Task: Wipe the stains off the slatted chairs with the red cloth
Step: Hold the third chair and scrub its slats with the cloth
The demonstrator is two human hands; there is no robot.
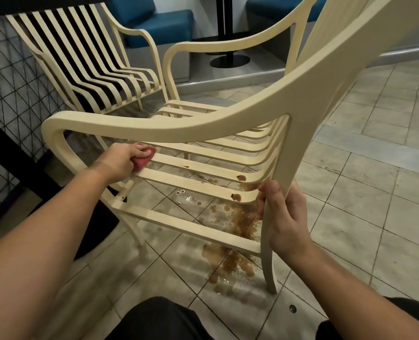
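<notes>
At far left a wire mesh panel (12, 94) runs along the edge of the view. Just beside it stands the second chair (85, 60), cream and slatted, apart from both hands, so it looks like the one waiting its turn. I can't make out stains on it from here.

The left hand (120, 159) reaches under the armrest of the near chair (179, 123). Its fingers curl round the bunched red cloth (143, 160) and press it onto a seat slat at the front-left end. Bunching the cloth probably gives a firm pad that fits a narrow slat, and starting at one end lets the wipe run the length of it.

Further right along the same slats sit the brown stains (241, 178), the darkest blobs pooled where the slats curve up towards the back. They are unwiped, so much of this seat remains to be done. Below them a brown puddle (238, 217) spreads over the tiled floor (375, 192), apparently dripped through the gaps.

The right hand (284, 217) grips the near chair's rear upright, thumb in front and fingers wrapped behind. It likely braces the light frame so it doesn't slide under the rubbing. Whether the chair is tipped, I can't tell.
</notes>
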